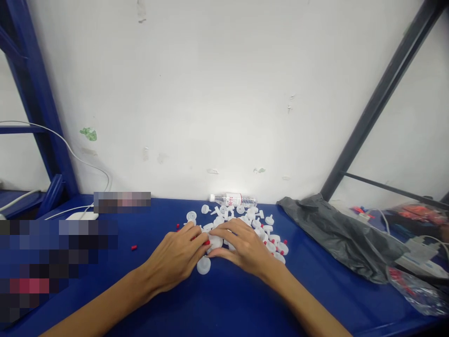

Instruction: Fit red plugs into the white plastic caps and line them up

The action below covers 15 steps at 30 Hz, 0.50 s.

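My left hand [178, 252] pinches a small red cap [207, 242] between thumb and fingertips. Facing it, my right hand [245, 244] curls around a white round plastic piece [215, 243], its thumb and fingers at the rim. The red cap is against or just beside this white piece; I cannot tell whether it is fitted on. A pile of similar white discs with short stems [250, 215] spreads behind and to the right of my hands, partly hidden by them. Some at the right carry red caps [281, 247]. One white disc [203, 265] lies just in front of my fingers.
A loose red cap [133, 247] lies on the blue table [224, 309] to the left. A clear bottle [233, 200] lies by the wall. Right are a grey plastic bag [343, 238] and a clear bag with red bits [417, 290]. A white cable [87, 164] runs at left.
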### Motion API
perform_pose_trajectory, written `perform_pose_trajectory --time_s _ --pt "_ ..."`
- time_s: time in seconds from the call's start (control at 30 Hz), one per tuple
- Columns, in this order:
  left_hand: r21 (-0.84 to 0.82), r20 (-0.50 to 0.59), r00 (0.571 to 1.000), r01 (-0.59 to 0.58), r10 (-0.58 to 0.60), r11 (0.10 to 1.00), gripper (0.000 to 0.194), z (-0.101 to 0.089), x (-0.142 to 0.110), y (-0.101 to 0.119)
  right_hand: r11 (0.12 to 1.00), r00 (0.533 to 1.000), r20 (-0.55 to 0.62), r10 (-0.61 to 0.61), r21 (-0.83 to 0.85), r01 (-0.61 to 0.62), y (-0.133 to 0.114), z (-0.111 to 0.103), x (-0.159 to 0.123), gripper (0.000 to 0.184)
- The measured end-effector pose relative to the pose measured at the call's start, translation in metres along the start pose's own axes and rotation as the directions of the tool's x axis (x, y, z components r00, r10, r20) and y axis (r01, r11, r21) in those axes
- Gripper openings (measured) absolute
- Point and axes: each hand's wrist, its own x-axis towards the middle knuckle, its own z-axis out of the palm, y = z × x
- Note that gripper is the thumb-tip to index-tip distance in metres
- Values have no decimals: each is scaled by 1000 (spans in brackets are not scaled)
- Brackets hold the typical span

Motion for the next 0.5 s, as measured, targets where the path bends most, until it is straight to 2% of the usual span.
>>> perform_pose_trajectory --time_s 0.13,0.27,0.4,0.5 --pt "24 -27 999 -26 27 999 26 2 -1 -1 1000 1000 -7 -20 12 20 2 2 -1 35" --pt "27 -5 999 -32 32 999 29 2 -2 0 999 999 5 -48 -24 48 0 1 0 31" --pt "-37 31 997 -74 75 997 29 2 0 0 995 996 11 -87 -56 87 1 -2 4 25" --pt "-115 -2 1000 -21 21 993 32 5 3 2 988 995 13 -104 -114 105 3 -3 7 26"
